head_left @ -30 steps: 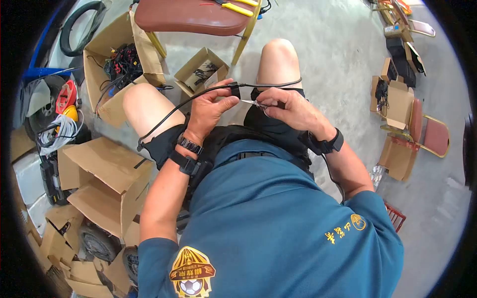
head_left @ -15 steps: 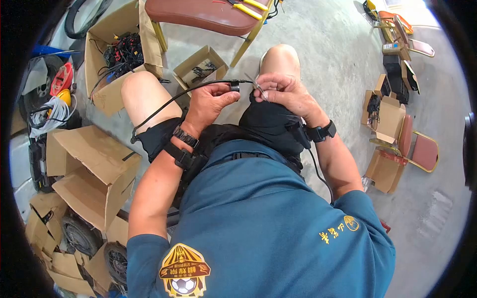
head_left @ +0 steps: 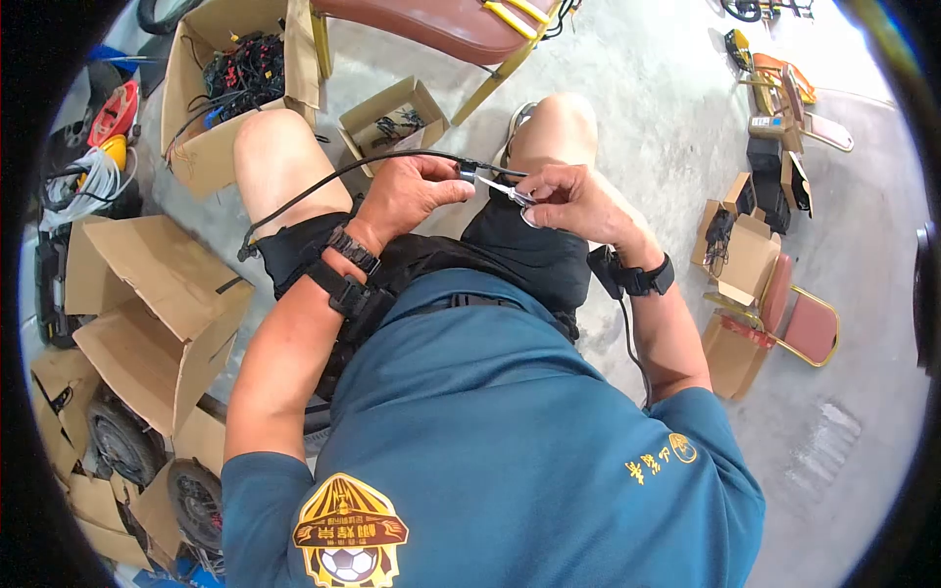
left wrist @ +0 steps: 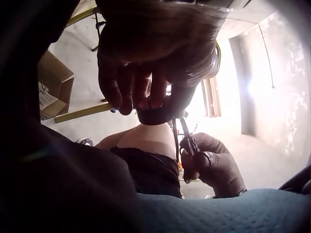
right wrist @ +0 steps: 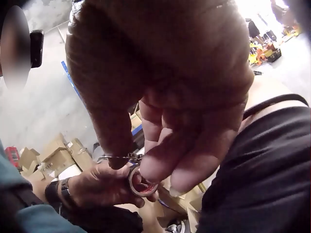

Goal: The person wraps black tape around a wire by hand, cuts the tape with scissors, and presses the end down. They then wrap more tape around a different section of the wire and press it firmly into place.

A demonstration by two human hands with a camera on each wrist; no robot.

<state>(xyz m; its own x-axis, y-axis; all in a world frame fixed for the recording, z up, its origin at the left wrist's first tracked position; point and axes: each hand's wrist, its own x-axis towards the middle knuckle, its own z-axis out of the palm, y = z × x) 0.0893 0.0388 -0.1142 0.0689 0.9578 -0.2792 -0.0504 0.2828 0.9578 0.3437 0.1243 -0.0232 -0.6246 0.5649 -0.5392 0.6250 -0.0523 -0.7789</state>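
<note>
My left hand (head_left: 407, 199) grips a roll of black tape (right wrist: 141, 182) between thumb and fingers, below a long black cable (head_left: 328, 179). In the left wrist view the roll (left wrist: 156, 114) shows as a dark band under the fingertips. My right hand (head_left: 580, 203) pinches small metal scissors (head_left: 506, 188) by their handles. Their blades point left, with the tips close to the tape roll and the cable. From the left hand, the cable runs over one thigh on the left; its right end passes behind the right hand's fingers.
Ahead on the floor is a small carton (head_left: 371, 122) with dark pieces inside. A larger carton (head_left: 201, 157) holds tangled wires. The red-brown chair (head_left: 431, 22) bears yellow-handled tools. Open boxes (head_left: 162, 260) and wheels (head_left: 196, 500) crowd the left; more cartons and chairs stand right.
The scissors pointed toward the tape, swung upward half a second ago, and now point left toward the tape again. The left hand keeps its hold on the roll. The head view has shifted slightly.
</note>
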